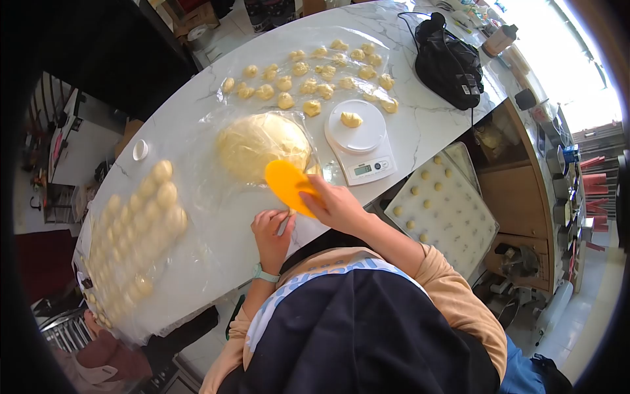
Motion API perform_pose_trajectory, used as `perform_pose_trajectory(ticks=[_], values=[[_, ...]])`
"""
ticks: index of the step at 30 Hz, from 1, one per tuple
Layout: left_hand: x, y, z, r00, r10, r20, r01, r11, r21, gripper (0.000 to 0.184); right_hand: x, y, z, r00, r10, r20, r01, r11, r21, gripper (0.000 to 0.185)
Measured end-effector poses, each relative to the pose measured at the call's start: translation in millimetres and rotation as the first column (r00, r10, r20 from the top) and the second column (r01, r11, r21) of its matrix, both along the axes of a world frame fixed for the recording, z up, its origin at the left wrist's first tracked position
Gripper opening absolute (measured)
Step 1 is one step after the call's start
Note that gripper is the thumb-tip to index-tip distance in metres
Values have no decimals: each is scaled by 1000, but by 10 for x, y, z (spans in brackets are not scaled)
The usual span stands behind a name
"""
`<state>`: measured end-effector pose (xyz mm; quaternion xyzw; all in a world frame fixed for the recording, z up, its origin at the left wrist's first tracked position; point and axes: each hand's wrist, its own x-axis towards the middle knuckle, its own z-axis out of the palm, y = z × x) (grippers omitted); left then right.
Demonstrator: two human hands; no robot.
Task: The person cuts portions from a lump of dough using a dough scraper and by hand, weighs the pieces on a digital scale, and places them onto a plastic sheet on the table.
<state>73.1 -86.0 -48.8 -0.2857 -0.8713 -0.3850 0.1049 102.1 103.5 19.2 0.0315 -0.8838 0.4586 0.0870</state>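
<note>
My right hand (339,207) grips a yellow-orange dough scraper (287,186), its blade at the near edge of a large mass of pale yellow dough (252,146) partly under clear plastic. Just left of the scraper, my left hand (270,226) is low over the table with fingers bent and thumb drawn in. Something small and pale shows at its fingertips, too small to name. To the right of the dough mass stands a white digital kitchen scale (338,141) with one dough piece (351,119) on its platform.
Rough dough pieces (308,86) lie on plastic at the back. Smooth dough balls (147,210) sit under plastic at left. A black bag (449,59) rests at the back right; below the table edge is a tray (459,226) with dough balls. A person's sleeve (108,358) shows lower left.
</note>
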Motion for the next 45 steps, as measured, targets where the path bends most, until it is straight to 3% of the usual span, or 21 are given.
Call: perform_pose_trajectory(ticks=[4, 7, 10, 12, 14, 16, 18, 20, 23, 24, 27, 31, 33, 35, 38, 39, 41, 43, 45], values=[[9, -4, 46, 999, -19, 27, 18, 999, 38, 19, -255, -209, 88, 969, 197, 146, -225, 950, 214, 28], [-4, -9, 56, 999, -23, 25, 22, 999, 39, 19, -103, -307, -559, 967, 130, -220, -98, 984, 150, 26], [31, -44, -74, 956, -118, 268, 56, 972, 230, 13, 255, -189, -665, 998, 23, -55, -22, 1000, 13, 23], [55, 24, 18, 896, -179, 406, 16, 928, 373, 12, 480, -136, -688, 911, -293, -288, 268, 955, -124, 25], [-25, 143, 60, 857, -243, 455, 18, 896, 444, 11, 592, 10, -614, 802, -533, -270, 468, 841, -273, 25], [-334, 338, 59, 854, -295, 428, 84, 891, 446, 13, 634, 178, -494, 712, -639, -292, 567, 768, -297, 25], [-598, 680, 324, 688, -424, 590, 49, 837, 545, 26, 640, 290, -380, 654, -685, -322, 608, 728, -317, 25], [-799, 1099, 475, 493, -600, 630, -74, 693, 718, 40, 658, 369, -287, 640, -680, -358, 596, 733, -327, 24], [-984, 1466, 496, 453, -597, 662, 70, 764, 642, 46, 734, 426, -244, 619, -682, -390, 625, 728, -281, 25], [-981, 1485, 585, 465, -565, 682, 130, 805, 578, 42, 777, 440, -229, 611, -691, -386, 629, 720, -293, 25], [-975, 1329, 470, 694, -520, 498, 297, 837, 459, 37, 972, 505, -217, 564, -749, -347, 667, 661, -343, 24], [-687, 743, 352, 875, -289, 388, 139, 918, 371, 21, 1291, 684, -245, 425, -867, -261, 754, 498, -429, 24], [-509, 474, 229, 957, -176, 232, 99, 947, 307, 21, 1357, 779, -222, 350, -899, -264, 781, 436, -447, 25], [-344, 243, 85, 965, -127, 229, 76, 973, 219, 22, 1362, 849, -201, 284, -913, -293, 800, 394, -452, 25], [-224, 162, 75, 993, -85, 84, 81, 995, 55, 27, 1225, 728, -76, 311, -922, -230, 730, 387, -564, 23], [-204, 146, 91, 997, -83, 9, 83, 997, -7, 29, 1159, 656, -109, 374, -901, -221, 698, 430, -573, 23], [-232, 130, -68, 994, -107, 21, 107, 994, 5, 32, 985, 477, -203, 494, -844, -209, 622, 511, -593, 23], [-250, 112, -120, 992, -123, 27, 122, 992, 17, 32, 820, 184, -242, 658, -697, -284, 612, 715, -338, 25], [-213, 109, -125, 991, -130, 30, 129, 991, 31, 29, 660, -154, -325, 819, -500, -280, 469, 866, -176, 29]])
